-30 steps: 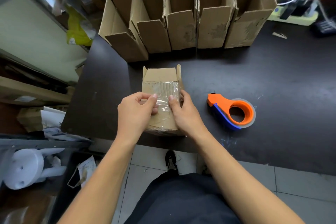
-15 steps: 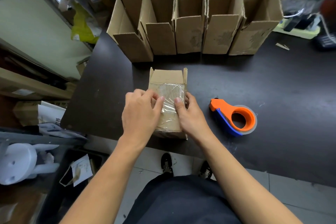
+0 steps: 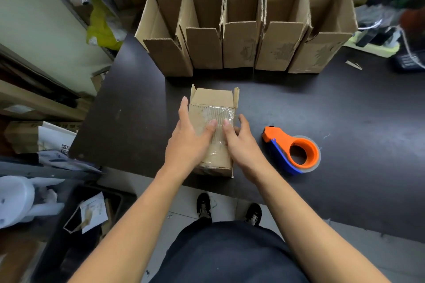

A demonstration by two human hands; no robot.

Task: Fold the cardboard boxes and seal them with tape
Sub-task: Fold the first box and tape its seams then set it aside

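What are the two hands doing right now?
Left hand: open, fingers straight, pressing the tape on the box.
Right hand: open, fingers flat on the same box.

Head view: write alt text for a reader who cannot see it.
A person's left hand and right hand press flat on clear tape across a small cardboard box on a dark table. An orange tape dispenser lies to the right; five open boxes stand in a row behind.
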